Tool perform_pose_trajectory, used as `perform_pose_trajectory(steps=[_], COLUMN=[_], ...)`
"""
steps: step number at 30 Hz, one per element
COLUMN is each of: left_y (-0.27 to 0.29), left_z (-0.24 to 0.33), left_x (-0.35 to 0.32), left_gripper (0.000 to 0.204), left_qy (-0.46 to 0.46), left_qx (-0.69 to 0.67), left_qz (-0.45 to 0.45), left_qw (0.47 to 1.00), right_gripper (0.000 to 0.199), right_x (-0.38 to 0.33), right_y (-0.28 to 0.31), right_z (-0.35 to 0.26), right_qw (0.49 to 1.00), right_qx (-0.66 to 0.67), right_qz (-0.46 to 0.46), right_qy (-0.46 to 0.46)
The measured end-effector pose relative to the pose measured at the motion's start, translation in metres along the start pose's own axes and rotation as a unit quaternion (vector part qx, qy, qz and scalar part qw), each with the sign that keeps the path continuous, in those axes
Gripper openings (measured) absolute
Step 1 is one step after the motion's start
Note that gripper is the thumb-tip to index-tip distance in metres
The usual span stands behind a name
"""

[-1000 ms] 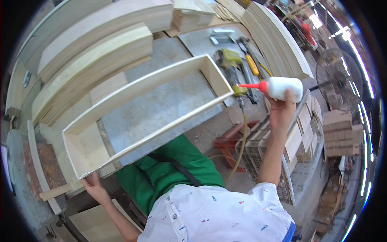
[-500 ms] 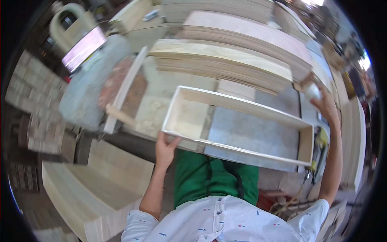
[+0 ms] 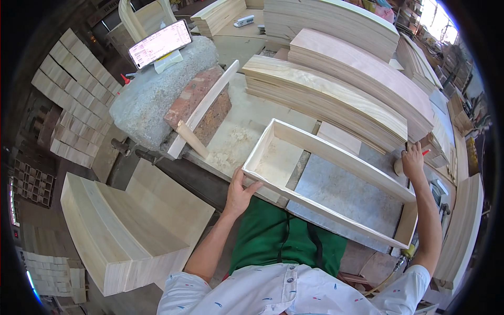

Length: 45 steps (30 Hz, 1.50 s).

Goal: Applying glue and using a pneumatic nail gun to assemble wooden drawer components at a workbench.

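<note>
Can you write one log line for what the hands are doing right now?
left hand: grips wooden frame corner | right hand: on glue bottle | frame: flat on bench

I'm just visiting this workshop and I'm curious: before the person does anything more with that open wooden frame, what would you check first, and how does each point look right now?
1. Left hand on the wooden frame: ok, it grips the near left corner.
2. Right hand on the glue bottle: ok, it rests on the bottle at the frame's far right corner.
3. Bottle's red tip uncapped: cannot tell, mostly hidden.
4. Frame flat on the workbench: ok, it lies on the metal top.
5. Corner joints tight: cannot tell from this view.
6. Loose wood strip out of the way: ok, it leans on the brick to the left, apart from the frame.
</note>
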<state>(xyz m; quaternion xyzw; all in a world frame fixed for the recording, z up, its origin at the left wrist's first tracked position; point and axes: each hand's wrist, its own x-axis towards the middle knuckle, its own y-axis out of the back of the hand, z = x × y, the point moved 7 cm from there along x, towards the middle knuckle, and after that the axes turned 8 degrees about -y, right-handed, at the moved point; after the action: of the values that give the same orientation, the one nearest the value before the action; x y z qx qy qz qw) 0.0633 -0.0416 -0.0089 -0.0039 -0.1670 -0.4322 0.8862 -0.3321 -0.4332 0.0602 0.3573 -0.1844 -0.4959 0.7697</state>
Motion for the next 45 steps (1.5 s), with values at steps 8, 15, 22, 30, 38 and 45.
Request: perform_pose_trajectory(steps=[8, 15, 22, 30, 38, 45], left_y=[-0.007, 0.005, -0.003, 0.019, 0.004, 0.002], left_z=[-0.007, -0.008, 0.001, 0.003, -0.013, -0.002], left_x=[0.004, -0.001, -0.003, -0.007, 0.006, -0.001], left_gripper=[0.057, 0.057, 0.056, 0.053, 0.049, 0.061], left_qy=[0.005, 0.002, 0.005, 0.099, 0.063, 0.081], left_qx=[-0.017, 0.036, 0.017, 0.056, -0.016, -0.066], left_qz=[-0.009, 0.001, -0.018, 0.026, -0.029, -0.013], left_qw=[1.000, 0.999, 1.000, 0.993, 0.997, 0.994], right_gripper=[0.024, 0.025, 0.035, 0.035, 0.036, 0.034], right_x=[-0.010, 0.002, -0.065, -0.239, -0.354, -0.346], right_y=[-0.023, -0.014, 0.058, 0.118, -0.036, -0.075], right_z=[-0.001, -0.020, -0.009, 0.057, 0.001, -0.030], right_qw=[0.989, 0.992, 0.986, 0.656, 0.367, 0.366], right_qx=[-0.075, -0.100, 0.106, 0.662, 0.760, 0.783], right_qz=[0.121, -0.061, 0.098, 0.246, 0.254, 0.196], right_qy=[0.047, 0.036, 0.083, -0.265, -0.473, -0.463])
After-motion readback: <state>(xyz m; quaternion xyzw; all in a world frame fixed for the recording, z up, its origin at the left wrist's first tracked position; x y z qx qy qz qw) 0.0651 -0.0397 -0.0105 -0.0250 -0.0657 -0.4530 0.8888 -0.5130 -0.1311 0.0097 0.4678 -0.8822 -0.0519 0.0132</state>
